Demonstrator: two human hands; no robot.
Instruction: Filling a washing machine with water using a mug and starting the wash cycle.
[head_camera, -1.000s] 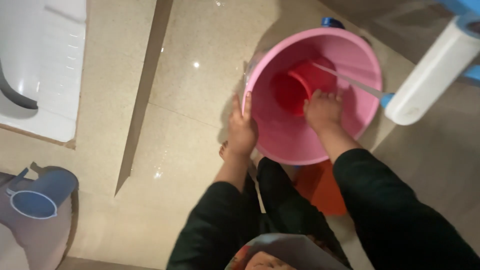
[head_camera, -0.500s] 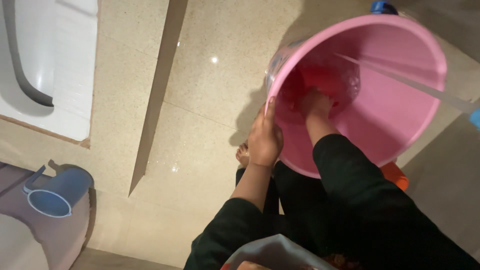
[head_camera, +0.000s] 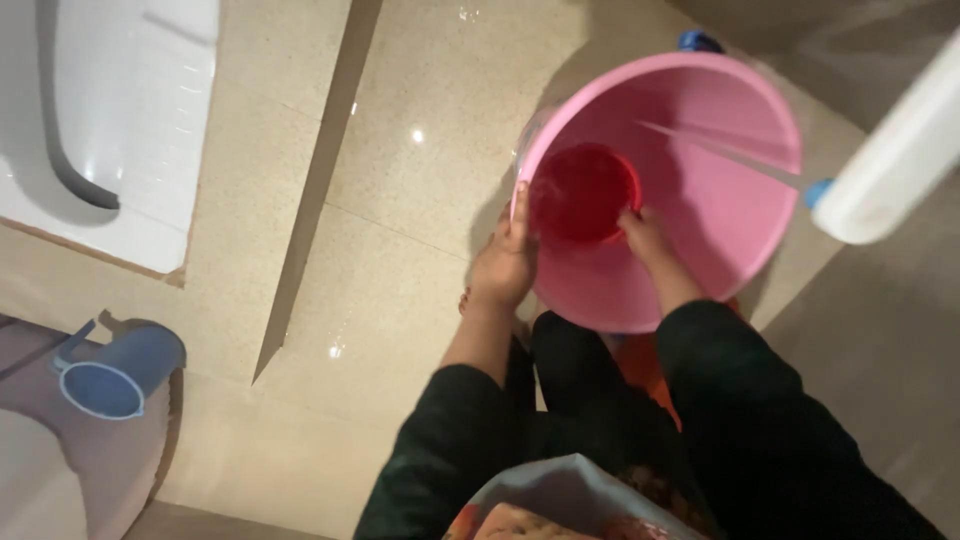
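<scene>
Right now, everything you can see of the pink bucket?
The pink bucket is round, smooth plastic by the look, with a thick rolled rim. It sits tilted toward the camera on the beige tiled floor. A red mug lies inside against the near wall. The left hand grips the rim from outside; the right hand reaches in, touching the mug. A thin pale line crosses its inside.

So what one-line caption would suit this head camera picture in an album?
Seen from above, the left hand grips a pink bucket's rim while the right hand holds a red mug inside it.
</scene>
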